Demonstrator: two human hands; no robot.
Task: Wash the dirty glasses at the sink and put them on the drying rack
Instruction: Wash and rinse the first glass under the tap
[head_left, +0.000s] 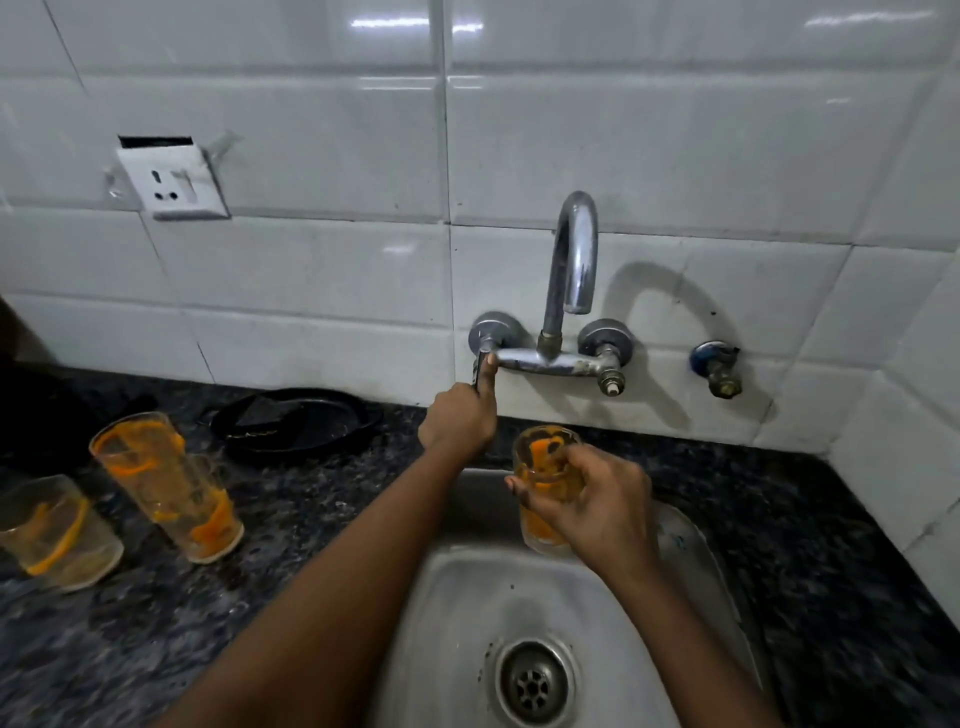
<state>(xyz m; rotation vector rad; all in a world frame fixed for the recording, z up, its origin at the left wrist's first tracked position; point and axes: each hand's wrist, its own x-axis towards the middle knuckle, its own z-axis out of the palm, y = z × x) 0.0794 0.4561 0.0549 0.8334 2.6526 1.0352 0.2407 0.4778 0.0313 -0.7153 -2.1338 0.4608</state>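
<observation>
My right hand (597, 506) grips a clear glass (545, 467) smeared with orange residue, upright over the back of the steel sink (467, 597), below the tap spout (574, 249). No water runs from the spout. My left hand (460, 418) is closed on the tap's left lever handle (480, 364) at the wall. Two more orange-smeared glasses stand on the dark counter at the left: a tall one (166, 486) and a shorter one (57, 535) near the frame's edge.
A black pan (296, 423) lies on the speckled granite counter (156, 623) behind the glasses. A wall socket (174, 182) hangs on the white tiles. A second small valve (719, 366) sticks out right of the tap. The sink drain (532, 686) is uncovered.
</observation>
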